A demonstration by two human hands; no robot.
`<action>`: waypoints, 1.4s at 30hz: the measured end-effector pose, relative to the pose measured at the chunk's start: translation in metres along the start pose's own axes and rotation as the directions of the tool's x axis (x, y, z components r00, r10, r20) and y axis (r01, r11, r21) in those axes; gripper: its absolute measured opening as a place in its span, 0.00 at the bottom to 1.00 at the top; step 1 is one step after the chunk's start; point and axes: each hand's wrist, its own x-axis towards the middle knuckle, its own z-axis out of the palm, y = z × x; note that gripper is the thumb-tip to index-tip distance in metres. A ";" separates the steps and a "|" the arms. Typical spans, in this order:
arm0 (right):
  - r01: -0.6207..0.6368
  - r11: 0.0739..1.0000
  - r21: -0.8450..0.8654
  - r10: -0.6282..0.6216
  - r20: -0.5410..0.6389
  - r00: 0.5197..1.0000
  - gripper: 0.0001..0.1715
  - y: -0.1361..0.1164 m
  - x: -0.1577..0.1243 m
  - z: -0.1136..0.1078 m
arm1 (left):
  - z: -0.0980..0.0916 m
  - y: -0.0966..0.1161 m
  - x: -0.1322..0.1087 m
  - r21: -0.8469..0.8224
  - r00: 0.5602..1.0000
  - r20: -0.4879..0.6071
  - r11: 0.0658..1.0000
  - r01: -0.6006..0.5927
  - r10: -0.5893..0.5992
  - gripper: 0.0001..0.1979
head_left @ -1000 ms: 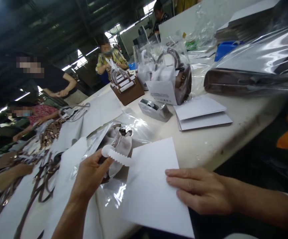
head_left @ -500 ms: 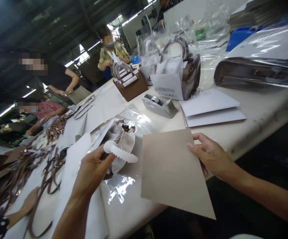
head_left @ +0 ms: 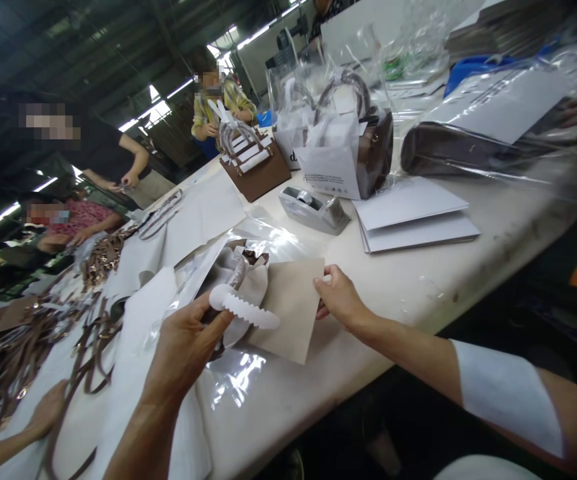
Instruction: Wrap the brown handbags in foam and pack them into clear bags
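Observation:
My left hand (head_left: 183, 347) is closed around a bundle of grey cloth and brown bag parts (head_left: 241, 277), with a white wavy-edged strip (head_left: 243, 308) sticking out past my thumb. My right hand (head_left: 337, 297) pinches the top right corner of a tan card (head_left: 288, 310), which lies partly under that bundle on the white table (head_left: 408, 287). Crinkled clear plastic film (head_left: 236, 373) lies beneath the bundle.
A grey tape dispenser (head_left: 313, 208) and a stack of white cards (head_left: 413, 217) sit behind my right hand. Wrapped brown bags (head_left: 363, 143) and a bagged brown piece (head_left: 448, 155) stand farther back. Brown straps (head_left: 28, 353) cover the left. Other people work along the far side.
The card was flat under my right palm, white side up. My right hand lifted and turned it tan side up, then slid it left under the bundle. My left hand stayed put.

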 end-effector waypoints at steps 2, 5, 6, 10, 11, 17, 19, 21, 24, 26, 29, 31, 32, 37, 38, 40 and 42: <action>-0.020 1.000 -0.012 0.020 0.000 1.000 0.13 0.006 0.004 0.019 | 0.001 0.001 0.000 0.005 1.000 -0.011 1.000 -0.005 0.005 0.18; -0.035 0.997 -0.068 0.034 -0.016 0.999 0.15 0.015 0.011 0.048 | 0.001 0.002 0.001 0.048 0.999 -0.037 0.999 -0.026 0.028 0.18; -0.026 0.995 -0.097 0.024 -0.028 0.999 0.15 0.018 0.014 0.055 | 0.001 0.002 0.001 0.064 0.999 -0.039 0.997 -0.032 0.034 0.18; 0.064 0.966 -0.249 -0.066 0.003 0.998 0.21 0.020 0.017 0.062 | -0.001 0.000 -0.001 0.210 0.989 -0.084 0.973 -0.100 0.119 0.16; 0.085 0.955 -0.283 -0.078 0.035 0.996 0.23 0.019 0.016 0.059 | -0.001 -0.001 -0.002 0.292 0.972 -0.121 0.943 -0.159 0.201 0.15; 0.076 0.949 -0.304 -0.011 0.209 0.978 0.28 0.020 -0.001 0.055 | -0.003 0.000 -0.008 0.792 0.829 -0.204 0.586 -0.173 0.521 0.10; 0.028 0.972 -0.234 0.042 0.291 0.956 0.35 0.025 -0.007 0.069 | -0.008 -0.002 -0.005 0.771 0.874 -0.197 0.620 -0.141 0.444 0.11; -0.004 0.989 -0.146 0.055 0.347 0.936 0.41 0.030 -0.010 0.085 | -0.016 -0.005 0.000 0.702 0.927 -0.136 0.694 -0.159 0.350 0.14; 0.010 0.999 -0.047 0.005 0.304 0.953 0.39 0.035 -0.008 0.107 | -0.028 -0.007 0.007 0.615 0.957 -0.059 0.765 -0.190 0.285 0.15; 0.038 0.998 -0.040 -0.029 0.212 0.977 0.33 0.037 -0.003 0.117 | -0.034 -0.008 0.011 0.593 0.950 -0.068 0.779 -0.206 0.303 0.16; 0.082 0.993 -0.090 -0.075 0.081 0.994 0.27 0.037 0.003 0.127 | -0.042 -0.013 0.016 0.488 0.935 -0.051 0.826 -0.283 0.350 0.17; 0.108 0.985 -0.132 -0.106 0.018 0.994 0.24 0.036 0.006 0.130 | -0.047 -0.019 0.021 0.374 0.931 -0.076 0.876 -0.306 0.358 0.20; 0.121 0.981 -0.149 -0.123 -0.005 0.992 0.24 0.035 0.007 0.131 | -0.048 -0.023 0.023 0.330 0.928 -0.110 0.894 -0.302 0.355 0.22; 0.189 0.963 -0.193 -0.198 -0.027 0.980 0.22 0.035 0.008 0.131 | -0.047 -0.030 0.037 0.431 0.923 -0.182 0.871 -0.235 0.339 0.28; 0.200 0.958 -0.204 -0.208 -0.023 0.978 0.23 0.034 0.008 0.131 | -0.045 -0.028 0.041 0.513 0.924 -0.178 0.833 -0.207 0.339 0.27; 0.215 0.947 -0.239 -0.225 -0.016 0.974 0.24 0.034 0.008 0.132 | -0.043 -0.022 0.047 0.669 0.924 -0.167 0.727 -0.151 0.345 0.19; 0.227 0.930 -0.290 -0.242 -0.015 0.970 0.25 0.034 0.010 0.133 | -0.042 -0.017 0.053 0.758 0.924 -0.144 0.640 -0.127 0.355 0.15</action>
